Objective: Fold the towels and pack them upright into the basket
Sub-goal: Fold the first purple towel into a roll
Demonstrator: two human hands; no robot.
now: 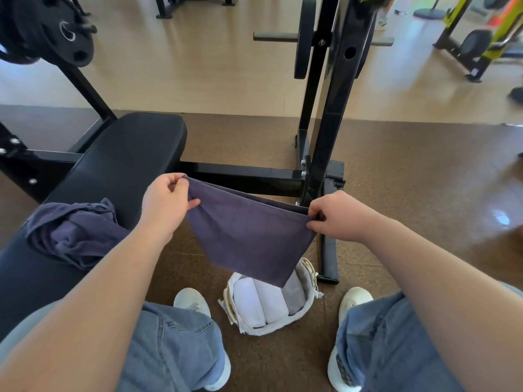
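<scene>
A dark purple towel (246, 236) hangs doubled over in the air, stretched between my hands. My left hand (165, 202) pinches its upper left corner and my right hand (336, 216) pinches the upper right corner. Its lower edge dangles just above a small woven basket (310, 299) with a white liner, standing on the floor between my feet. Inside the basket stand several rolled white towels (260, 301); the hanging towel hides the basket's far side. A second purple towel (75, 236) lies crumpled on the black bench pad to my left.
The black weight bench (119, 162) runs along the left. Its steel frame and upright posts (325, 137) with weight plates stand straight ahead, close behind the towel. My white shoes (192, 302) flank the basket on brown cork floor. More gym machines stand at the far right.
</scene>
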